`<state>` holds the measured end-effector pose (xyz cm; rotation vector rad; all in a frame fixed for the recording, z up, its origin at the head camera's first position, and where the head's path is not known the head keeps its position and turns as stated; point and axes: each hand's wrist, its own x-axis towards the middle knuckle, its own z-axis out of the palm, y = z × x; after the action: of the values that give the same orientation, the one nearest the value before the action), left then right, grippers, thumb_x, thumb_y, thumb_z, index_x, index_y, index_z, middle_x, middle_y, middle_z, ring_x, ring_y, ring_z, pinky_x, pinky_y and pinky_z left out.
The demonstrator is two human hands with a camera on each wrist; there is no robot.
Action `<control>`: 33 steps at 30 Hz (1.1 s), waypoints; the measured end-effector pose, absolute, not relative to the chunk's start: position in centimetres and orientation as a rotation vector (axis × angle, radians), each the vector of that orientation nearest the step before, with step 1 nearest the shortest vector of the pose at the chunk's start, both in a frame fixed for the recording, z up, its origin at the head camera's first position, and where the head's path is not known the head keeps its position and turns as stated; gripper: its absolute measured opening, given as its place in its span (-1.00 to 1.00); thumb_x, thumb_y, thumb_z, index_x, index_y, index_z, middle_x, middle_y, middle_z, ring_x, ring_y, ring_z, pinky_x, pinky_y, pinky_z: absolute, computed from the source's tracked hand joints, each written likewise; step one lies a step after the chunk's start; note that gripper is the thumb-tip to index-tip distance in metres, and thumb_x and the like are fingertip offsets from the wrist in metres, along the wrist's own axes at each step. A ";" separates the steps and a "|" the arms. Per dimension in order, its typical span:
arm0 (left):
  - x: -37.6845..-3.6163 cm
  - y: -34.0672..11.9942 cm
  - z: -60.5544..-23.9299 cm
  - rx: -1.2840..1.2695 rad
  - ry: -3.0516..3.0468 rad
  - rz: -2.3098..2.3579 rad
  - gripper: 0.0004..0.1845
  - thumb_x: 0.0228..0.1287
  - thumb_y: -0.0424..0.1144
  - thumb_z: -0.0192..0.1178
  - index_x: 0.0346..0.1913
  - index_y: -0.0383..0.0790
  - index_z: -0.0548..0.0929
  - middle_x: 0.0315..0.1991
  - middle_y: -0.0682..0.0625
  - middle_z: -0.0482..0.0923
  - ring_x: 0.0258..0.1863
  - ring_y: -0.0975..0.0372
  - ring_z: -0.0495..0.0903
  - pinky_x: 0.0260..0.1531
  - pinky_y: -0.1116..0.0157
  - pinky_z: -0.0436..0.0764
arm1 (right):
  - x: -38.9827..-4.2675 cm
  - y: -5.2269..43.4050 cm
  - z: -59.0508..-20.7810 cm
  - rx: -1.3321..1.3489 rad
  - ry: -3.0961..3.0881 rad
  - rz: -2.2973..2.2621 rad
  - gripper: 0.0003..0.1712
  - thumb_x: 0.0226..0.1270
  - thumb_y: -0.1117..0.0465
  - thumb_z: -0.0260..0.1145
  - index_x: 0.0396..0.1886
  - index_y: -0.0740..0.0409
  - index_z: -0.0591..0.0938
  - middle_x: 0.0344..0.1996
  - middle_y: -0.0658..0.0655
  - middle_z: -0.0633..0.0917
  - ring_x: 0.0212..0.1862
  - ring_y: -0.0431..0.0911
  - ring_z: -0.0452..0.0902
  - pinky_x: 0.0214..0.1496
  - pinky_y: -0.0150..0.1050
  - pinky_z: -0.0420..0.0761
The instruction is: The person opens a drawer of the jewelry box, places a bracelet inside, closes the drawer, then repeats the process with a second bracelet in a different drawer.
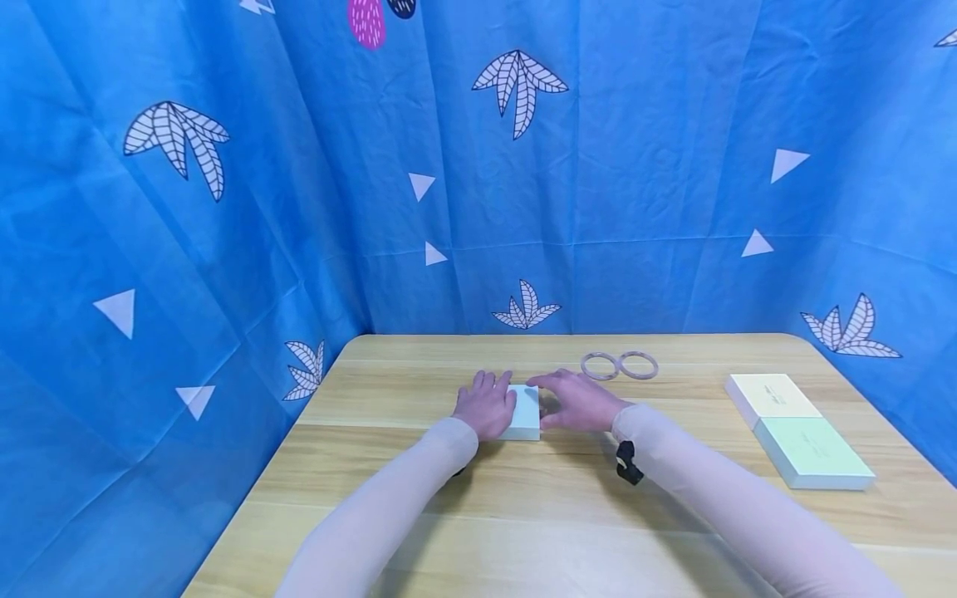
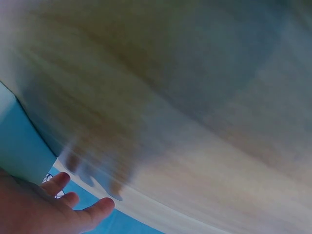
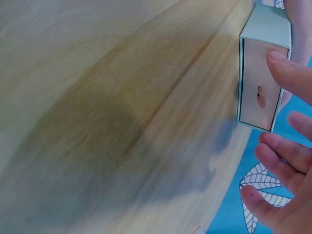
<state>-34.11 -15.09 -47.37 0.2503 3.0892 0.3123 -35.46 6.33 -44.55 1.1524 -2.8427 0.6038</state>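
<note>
Blue cloth printed with white leaves and triangles (image 1: pixel 224 249) hangs around your pale wooden table (image 1: pixel 523 515). Near its middle lies a small pale mint-green cardboard box (image 1: pixel 525 410), and you have a hand on either side of it. Your left hand (image 1: pixel 486 404) rests against the box's left side with its fingers straight. Your right hand (image 1: pixel 576 402) sits at the right side, fingers spread and loose; in the right wrist view one fingertip (image 3: pixel 285 63) touches the box's end face. Just behind your right hand lie two thin pinkish rings (image 1: pixel 619 365), side by side. Well apart, near the right edge, a flat cream box (image 1: pixel 772 395) touches a flat light-green box (image 1: pixel 811 451).
</note>
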 end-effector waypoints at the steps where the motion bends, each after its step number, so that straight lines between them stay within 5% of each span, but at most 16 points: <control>1: -34.1 -15.1 -47.3 0.251 3.092 0.313 -0.34 0.58 0.15 -0.51 0.61 0.06 0.12 0.54 -0.14 0.19 0.58 -0.04 0.02 0.40 -0.25 0.19 | -35.5 6.3 -44.5 1.152 -2.840 0.603 -0.07 0.03 -0.07 0.61 0.42 0.04 0.48 0.28 0.17 0.61 0.29 0.13 0.52 0.33 0.14 0.49; 33: -33.9 -15.0 -45.8 0.308 3.060 0.138 -0.34 0.58 0.15 -0.44 0.58 -0.05 0.19 0.51 -0.11 0.26 0.54 -0.01 0.11 0.42 -0.22 0.19 | -34.9 6.9 -43.4 1.192 -2.847 0.507 -0.22 0.18 -0.01 0.52 0.41 -0.07 0.49 0.32 0.10 0.59 0.32 0.13 0.48 0.32 0.23 0.47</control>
<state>-33.93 -15.03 -45.79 0.3081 3.0596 0.1381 -34.89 6.93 -43.39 1.1922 -2.8465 0.5067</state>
